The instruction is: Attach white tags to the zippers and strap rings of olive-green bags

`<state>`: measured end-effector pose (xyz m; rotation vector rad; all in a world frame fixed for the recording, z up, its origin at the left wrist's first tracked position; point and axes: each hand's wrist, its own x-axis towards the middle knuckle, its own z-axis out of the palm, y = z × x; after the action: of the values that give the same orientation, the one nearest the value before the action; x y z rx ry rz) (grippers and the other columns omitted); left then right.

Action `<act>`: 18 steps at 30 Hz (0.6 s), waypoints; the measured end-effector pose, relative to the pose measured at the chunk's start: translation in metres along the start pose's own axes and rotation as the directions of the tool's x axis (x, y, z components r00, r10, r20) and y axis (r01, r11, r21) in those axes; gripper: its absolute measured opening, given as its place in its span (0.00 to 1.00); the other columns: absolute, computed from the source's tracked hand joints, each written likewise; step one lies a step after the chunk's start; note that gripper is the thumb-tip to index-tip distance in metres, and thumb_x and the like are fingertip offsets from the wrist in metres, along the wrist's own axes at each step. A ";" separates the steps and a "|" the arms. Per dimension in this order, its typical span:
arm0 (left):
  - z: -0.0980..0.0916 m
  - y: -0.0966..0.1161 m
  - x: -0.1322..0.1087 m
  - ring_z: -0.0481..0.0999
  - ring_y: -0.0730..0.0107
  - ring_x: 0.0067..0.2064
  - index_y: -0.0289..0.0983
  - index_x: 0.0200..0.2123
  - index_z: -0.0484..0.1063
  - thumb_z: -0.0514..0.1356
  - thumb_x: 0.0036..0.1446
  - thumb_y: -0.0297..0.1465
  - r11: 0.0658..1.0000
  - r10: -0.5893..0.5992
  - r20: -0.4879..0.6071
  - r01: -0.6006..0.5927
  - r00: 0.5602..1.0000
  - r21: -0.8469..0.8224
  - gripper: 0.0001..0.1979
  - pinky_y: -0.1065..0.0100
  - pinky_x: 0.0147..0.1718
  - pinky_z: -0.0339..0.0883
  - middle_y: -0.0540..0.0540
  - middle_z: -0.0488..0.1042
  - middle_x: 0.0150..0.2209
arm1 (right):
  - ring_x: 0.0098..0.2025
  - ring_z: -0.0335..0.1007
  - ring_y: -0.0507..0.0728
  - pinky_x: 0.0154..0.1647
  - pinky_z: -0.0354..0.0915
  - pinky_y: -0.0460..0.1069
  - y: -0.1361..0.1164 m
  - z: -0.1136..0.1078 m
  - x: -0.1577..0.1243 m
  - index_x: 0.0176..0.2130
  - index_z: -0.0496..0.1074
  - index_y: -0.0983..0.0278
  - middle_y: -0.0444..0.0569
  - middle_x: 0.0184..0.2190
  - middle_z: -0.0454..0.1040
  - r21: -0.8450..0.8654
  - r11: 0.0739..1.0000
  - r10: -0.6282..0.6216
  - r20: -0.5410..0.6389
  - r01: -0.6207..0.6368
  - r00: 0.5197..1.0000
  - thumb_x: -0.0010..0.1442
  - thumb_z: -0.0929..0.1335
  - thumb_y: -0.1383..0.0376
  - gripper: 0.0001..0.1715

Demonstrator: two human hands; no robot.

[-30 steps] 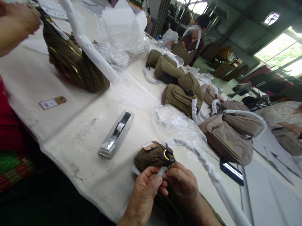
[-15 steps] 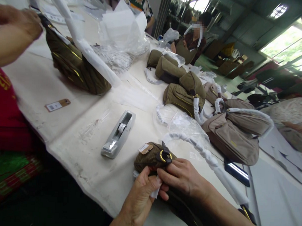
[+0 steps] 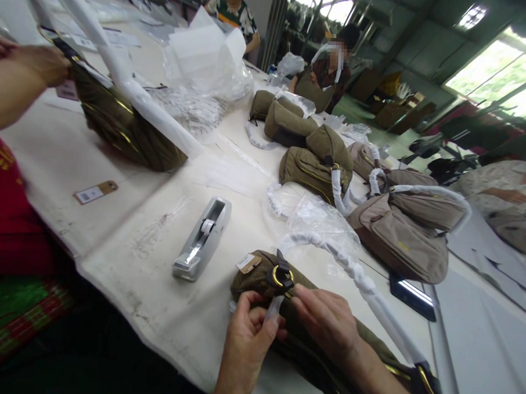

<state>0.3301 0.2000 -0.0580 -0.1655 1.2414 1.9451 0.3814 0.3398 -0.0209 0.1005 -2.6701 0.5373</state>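
An olive-brown bag (image 3: 259, 278) lies at the near table edge, with a gold ring (image 3: 279, 276), a paper tag (image 3: 248, 262) and a white-wrapped strap (image 3: 364, 285). My left hand (image 3: 245, 341) is closed, pinching a small strip of clear wrap (image 3: 274, 308) just below the ring. My right hand (image 3: 325, 319) rests on the bag, its fingertips pinching the same strip from the right.
A grey tape dispenser (image 3: 202, 239) stands left of the bag. A loose tag (image 3: 95, 191) lies further left. Another person's hand (image 3: 37, 65) holds a dark olive bag (image 3: 122, 127) at the far left. Several wrapped bags (image 3: 396, 232), plastic sheets and a phone (image 3: 411, 296) fill the middle.
The bag has slid out longer toward the right under my right arm. My right hand lifted off the ring area and both hands now pinch the clear strip between them.
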 end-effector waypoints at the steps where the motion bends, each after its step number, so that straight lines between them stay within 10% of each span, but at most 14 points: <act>1: -0.001 -0.004 -0.001 0.75 0.72 0.27 0.38 0.40 0.57 0.64 0.47 0.36 0.999 0.022 -0.035 -0.021 0.999 0.030 0.21 0.72 0.30 0.69 0.51 0.75 0.24 | 0.23 0.67 0.51 0.24 0.62 0.45 -0.003 0.000 -0.007 0.45 0.67 0.62 0.44 0.26 0.72 0.119 0.967 0.232 -0.045 -0.225 0.972 0.61 0.64 0.64 0.11; 3: -0.003 -0.012 -0.003 0.76 0.72 0.28 0.39 0.39 0.56 0.63 0.49 0.36 0.991 0.085 -0.073 -0.077 0.994 0.110 0.20 0.73 0.31 0.69 0.51 0.76 0.25 | 0.21 0.64 0.50 0.20 0.61 0.44 -0.012 0.004 -0.017 0.38 0.69 0.63 0.43 0.23 0.70 0.386 0.686 0.630 0.110 -0.617 0.769 0.60 0.64 0.60 0.09; 5: -0.007 -0.016 -0.004 0.76 0.71 0.28 0.40 0.39 0.55 0.61 0.51 0.37 0.964 0.157 -0.056 -0.141 0.986 0.226 0.18 0.74 0.29 0.69 0.51 0.76 0.25 | 0.22 0.63 0.50 0.19 0.61 0.44 -0.022 0.011 -0.021 0.34 0.70 0.64 0.44 0.25 0.68 0.533 0.368 0.690 0.393 -0.762 0.608 0.58 0.65 0.55 0.15; 7: -0.010 -0.017 -0.005 0.77 0.70 0.28 0.40 0.38 0.56 0.60 0.51 0.37 0.902 0.235 -0.029 -0.207 0.972 0.380 0.16 0.74 0.27 0.69 0.51 0.77 0.25 | 0.26 0.63 0.51 0.23 0.62 0.45 -0.029 0.017 -0.017 0.33 0.71 0.66 0.46 0.28 0.67 0.608 0.252 0.637 0.482 -0.753 0.602 0.55 0.67 0.53 0.18; 12: -0.011 -0.014 -0.004 0.79 0.70 0.35 0.41 0.41 0.58 0.57 0.54 0.31 0.688 0.434 0.095 -0.398 0.896 0.607 0.12 0.75 0.32 0.71 0.50 0.80 0.32 | 0.28 0.58 0.50 0.28 0.57 0.46 -0.028 0.021 0.001 0.25 0.68 0.66 0.43 0.25 0.63 0.592 0.341 0.609 0.452 -0.730 0.651 0.52 0.69 0.55 0.16; 18: -0.011 -0.006 -0.001 0.79 0.72 0.38 0.42 0.45 0.55 0.54 0.53 0.26 0.651 0.399 0.272 -0.479 0.876 0.589 0.16 0.74 0.36 0.72 0.51 0.80 0.34 | 0.26 0.55 0.50 0.27 0.55 0.45 -0.025 0.026 0.001 0.25 0.67 0.66 0.42 0.23 0.62 0.591 0.307 0.580 0.505 -0.746 0.639 0.54 0.68 0.54 0.18</act>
<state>0.3320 0.1914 -0.0675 0.6655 1.9252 1.7391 0.3742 0.3070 -0.0331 -0.8337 -2.3081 2.0371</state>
